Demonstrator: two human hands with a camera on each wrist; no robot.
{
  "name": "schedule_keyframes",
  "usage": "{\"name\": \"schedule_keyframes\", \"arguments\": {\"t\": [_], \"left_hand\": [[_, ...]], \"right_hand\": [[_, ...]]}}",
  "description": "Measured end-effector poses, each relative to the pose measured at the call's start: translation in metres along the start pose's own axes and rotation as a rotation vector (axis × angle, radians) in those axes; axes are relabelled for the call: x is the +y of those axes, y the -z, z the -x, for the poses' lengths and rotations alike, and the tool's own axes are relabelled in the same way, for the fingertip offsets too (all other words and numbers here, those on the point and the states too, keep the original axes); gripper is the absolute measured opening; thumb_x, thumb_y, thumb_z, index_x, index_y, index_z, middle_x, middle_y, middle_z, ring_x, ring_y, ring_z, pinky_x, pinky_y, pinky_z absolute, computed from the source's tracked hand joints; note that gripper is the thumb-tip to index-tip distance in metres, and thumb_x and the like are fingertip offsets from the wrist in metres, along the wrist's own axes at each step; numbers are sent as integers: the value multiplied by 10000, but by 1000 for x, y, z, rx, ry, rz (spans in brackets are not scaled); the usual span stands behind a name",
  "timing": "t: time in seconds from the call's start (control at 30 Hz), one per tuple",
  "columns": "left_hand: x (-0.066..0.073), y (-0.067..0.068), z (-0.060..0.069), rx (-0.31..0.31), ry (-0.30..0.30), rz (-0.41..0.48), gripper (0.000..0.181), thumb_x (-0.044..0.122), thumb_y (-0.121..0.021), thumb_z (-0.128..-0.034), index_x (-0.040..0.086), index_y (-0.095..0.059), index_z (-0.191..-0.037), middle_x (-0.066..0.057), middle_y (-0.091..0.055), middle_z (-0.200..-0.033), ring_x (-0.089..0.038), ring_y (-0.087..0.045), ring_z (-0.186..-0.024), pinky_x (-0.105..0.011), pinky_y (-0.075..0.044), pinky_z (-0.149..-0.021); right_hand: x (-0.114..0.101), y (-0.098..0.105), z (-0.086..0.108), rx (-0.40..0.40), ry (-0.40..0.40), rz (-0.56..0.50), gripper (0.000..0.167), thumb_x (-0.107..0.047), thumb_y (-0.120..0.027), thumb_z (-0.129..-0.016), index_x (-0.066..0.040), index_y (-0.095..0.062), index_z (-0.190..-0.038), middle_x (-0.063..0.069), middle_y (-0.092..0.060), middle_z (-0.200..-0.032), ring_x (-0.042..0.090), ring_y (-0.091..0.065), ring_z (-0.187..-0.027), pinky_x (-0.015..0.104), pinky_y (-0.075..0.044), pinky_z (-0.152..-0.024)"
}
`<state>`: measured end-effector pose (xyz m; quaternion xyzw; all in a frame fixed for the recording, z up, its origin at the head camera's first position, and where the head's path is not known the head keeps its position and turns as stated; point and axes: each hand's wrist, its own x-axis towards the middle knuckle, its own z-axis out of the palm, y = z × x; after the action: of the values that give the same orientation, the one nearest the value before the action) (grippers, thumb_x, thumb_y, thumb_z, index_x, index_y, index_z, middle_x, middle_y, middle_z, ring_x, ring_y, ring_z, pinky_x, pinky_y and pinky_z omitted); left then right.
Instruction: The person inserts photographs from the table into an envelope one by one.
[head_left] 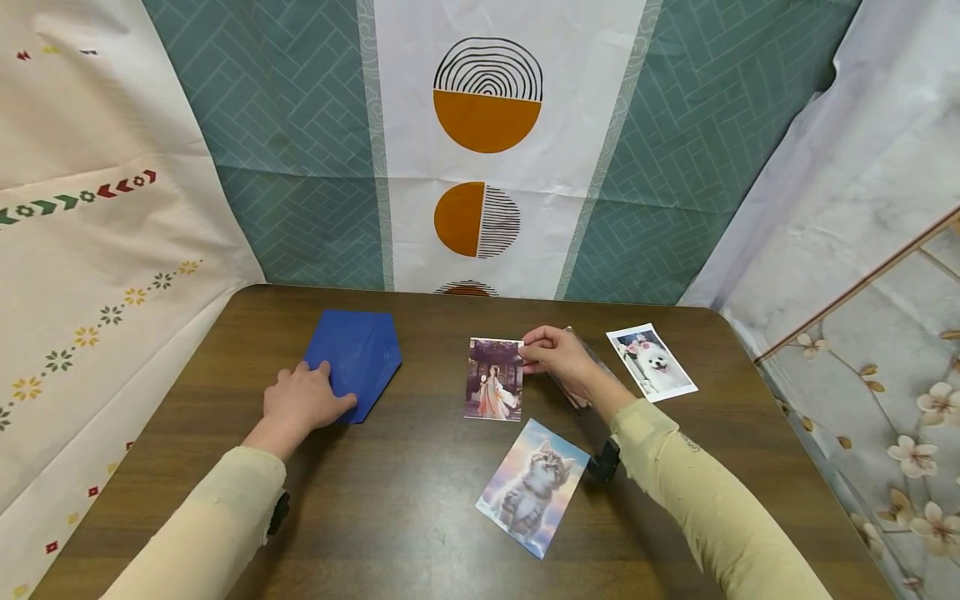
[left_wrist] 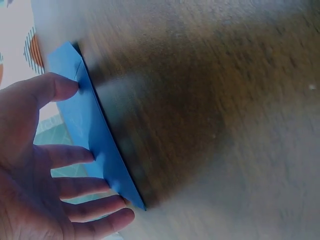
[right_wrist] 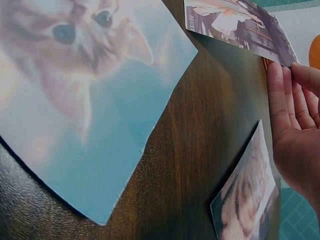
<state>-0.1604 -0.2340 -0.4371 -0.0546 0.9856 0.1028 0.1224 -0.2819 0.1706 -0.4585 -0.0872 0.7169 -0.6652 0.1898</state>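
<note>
My left hand [head_left: 303,398] rests on the near left part of a blue envelope [head_left: 362,350], fingers spread; in the left wrist view the thumb and fingertips [left_wrist: 67,87] touch its surface. Between thumb and fingers, my right hand [head_left: 562,360] pinches the right edge of a photo card [head_left: 493,379] showing a figure in a long pale robe. Partly hidden beneath the right hand and wrist lies another photo [head_left: 600,364]. Nearer to me, a kitten picture [head_left: 534,490] lies at a slant, filling much of the right wrist view.
A white dog photo [head_left: 652,362] with a white border lies right of the right hand. Everything lies on a brown wooden table [head_left: 420,517]. Patterned cloths hang behind and at both sides, with a green and white curtain [head_left: 487,167] at the back.
</note>
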Motion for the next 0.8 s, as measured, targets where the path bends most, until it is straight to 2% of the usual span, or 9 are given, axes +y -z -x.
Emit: {"name": "schedule_keyframes", "arguments": {"t": [0.3,0.8], "left_hand": [[3,0,-3,11,29,27,913,518,-691,-939,-147,-448,-1515,-474,-414,-1478,-677,-430,-1283,-742,-481,-941],[4,3,-9,-8,69,79,932,498,-740,-900,-134,-444,-1518,-475,-417,-1458,-675,-396,-1295,-783,-461,-935]], "right_hand": [[4,1,-1,-25,18,-17,217,61,-657,-1019,110,-585,-1218,35,-704,-927,150,-722,-830,311,-635,-786],[1,-1,-1,-5,30,-11,237,70,-675,-1001,100,-585,-1218,42,-698,-929,151,-717,-824,300,-633,-774]]}}
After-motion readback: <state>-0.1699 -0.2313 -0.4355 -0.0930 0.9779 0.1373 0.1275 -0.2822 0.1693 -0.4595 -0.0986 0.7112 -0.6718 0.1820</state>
